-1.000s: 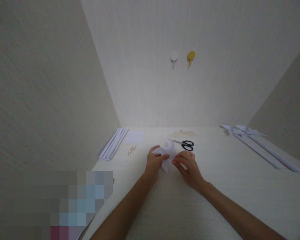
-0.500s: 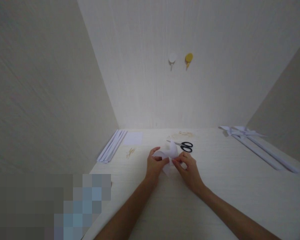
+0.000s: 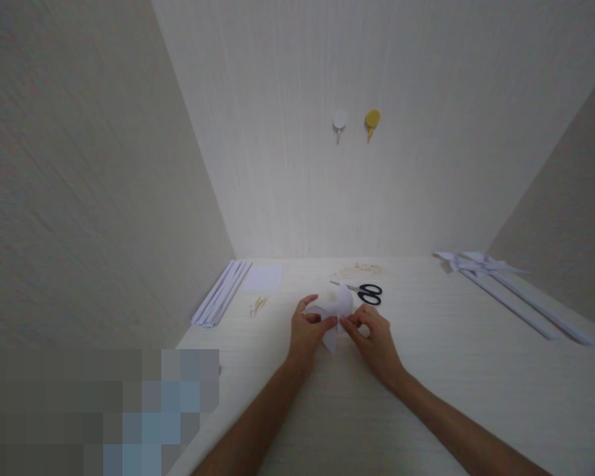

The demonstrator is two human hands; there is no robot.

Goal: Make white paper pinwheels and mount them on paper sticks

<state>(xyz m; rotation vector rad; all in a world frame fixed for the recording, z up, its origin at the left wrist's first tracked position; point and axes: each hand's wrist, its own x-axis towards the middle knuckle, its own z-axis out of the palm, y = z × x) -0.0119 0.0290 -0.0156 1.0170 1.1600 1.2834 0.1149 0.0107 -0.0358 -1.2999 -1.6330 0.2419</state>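
The small folded piece of white paper (image 3: 333, 316) sits just above the pale wooden table (image 3: 426, 370), pinched between both hands at its middle. It looks thin and springy; I'd judge the curled flaps could slip free or crease crookedly if either pinch loosens, and a hard pull could tear it. The left hand (image 3: 307, 330) is curled, fingertips closed on the paper's left side. The right hand (image 3: 371, 337) is likewise bent, thumb and forefinger nipping the right edge. Just beyond the right hand lie black-handled scissors (image 3: 364, 291). Beyond the left hand lie small wooden sticks (image 3: 258, 305), a flat white sheet (image 3: 264, 277) and a bundle of white paper strips (image 3: 221, 301).
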